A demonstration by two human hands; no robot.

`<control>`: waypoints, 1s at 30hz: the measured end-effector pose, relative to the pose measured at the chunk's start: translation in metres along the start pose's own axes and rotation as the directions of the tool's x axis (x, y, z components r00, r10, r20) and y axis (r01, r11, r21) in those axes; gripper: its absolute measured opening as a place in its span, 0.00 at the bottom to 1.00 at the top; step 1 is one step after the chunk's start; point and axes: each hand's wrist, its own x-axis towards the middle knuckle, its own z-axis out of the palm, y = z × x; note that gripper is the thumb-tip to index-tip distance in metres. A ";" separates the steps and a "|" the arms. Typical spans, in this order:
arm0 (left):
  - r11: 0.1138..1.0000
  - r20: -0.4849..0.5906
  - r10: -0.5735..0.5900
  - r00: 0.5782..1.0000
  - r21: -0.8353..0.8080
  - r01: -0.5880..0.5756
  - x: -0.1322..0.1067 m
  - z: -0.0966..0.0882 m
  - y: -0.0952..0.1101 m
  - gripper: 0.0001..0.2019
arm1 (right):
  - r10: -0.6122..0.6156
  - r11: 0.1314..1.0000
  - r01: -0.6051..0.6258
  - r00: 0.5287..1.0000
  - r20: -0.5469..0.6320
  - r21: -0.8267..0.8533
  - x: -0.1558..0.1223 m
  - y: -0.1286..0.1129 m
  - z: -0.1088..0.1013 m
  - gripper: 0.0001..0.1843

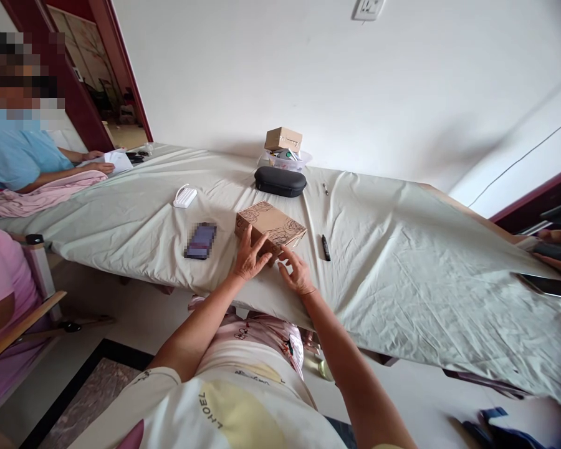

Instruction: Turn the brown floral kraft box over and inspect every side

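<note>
one patterned box (273, 223) on creased cloth (393, 249), white wall (243, 68), doorway (103, 75)

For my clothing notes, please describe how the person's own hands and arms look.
Left hand and right hand are ungloved; both forearms are bare. The left sleeve is short, whitish, with dark print near its hem. The right wrist shows a thin line, possibly a band.

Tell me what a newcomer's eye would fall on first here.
Probably the box at the centre, with the left hand and right hand at its near side. Behind it sits a black case; a phone lies left of the box, a pen right.
</note>
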 end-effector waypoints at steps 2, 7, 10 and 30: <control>0.998 0.024 0.067 0.997 -0.009 -0.067 0.000 0.001 0.003 0.34 | -0.028 0.999 0.030 0.997 0.070 -0.021 0.000 -0.002 0.006 0.29; 0.997 0.023 0.073 0.997 0.005 -0.073 0.000 0.003 0.005 0.33 | 0.176 0.973 -0.183 0.982 -0.061 -0.139 -0.001 0.010 0.002 0.28; 0.998 0.028 0.064 0.998 0.001 -0.064 0.000 0.004 0.005 0.29 | 0.325 0.922 -0.364 0.914 -0.244 -0.136 -0.002 0.023 -0.009 0.31; 0.971 -0.208 -0.236 0.949 -0.012 0.239 0.005 -0.001 -0.005 0.27 | 0.076 0.994 -0.059 0.976 0.203 -0.090 0.001 -0.003 -0.003 0.22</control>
